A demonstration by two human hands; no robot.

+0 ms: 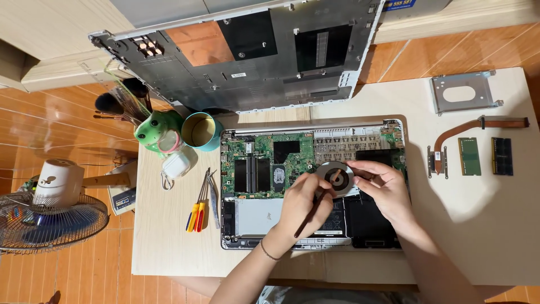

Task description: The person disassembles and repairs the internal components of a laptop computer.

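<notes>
An opened laptop base (247, 152) lies on the table with its green circuit board exposed. My right hand (379, 191) holds a round grey cooling fan (336, 175) just above the laptop's middle. A thin dark-handled brush (313, 214) is gripped in my left hand (304, 205), and its tip rests on the fan's hub. The fan's lower edge is hidden behind my fingers.
The laptop's bottom cover (247, 50) leans at the back. Screwdrivers and tweezers (202, 205) lie left of the laptop, next to a white case (177, 165), a frog-shaped holder (157, 130) and a teal cup (201, 130). A copper heat pipe (478, 125), a metal bracket (464, 93) and two memory modules (485, 156) sit right. A fan (50, 211) stands on the floor.
</notes>
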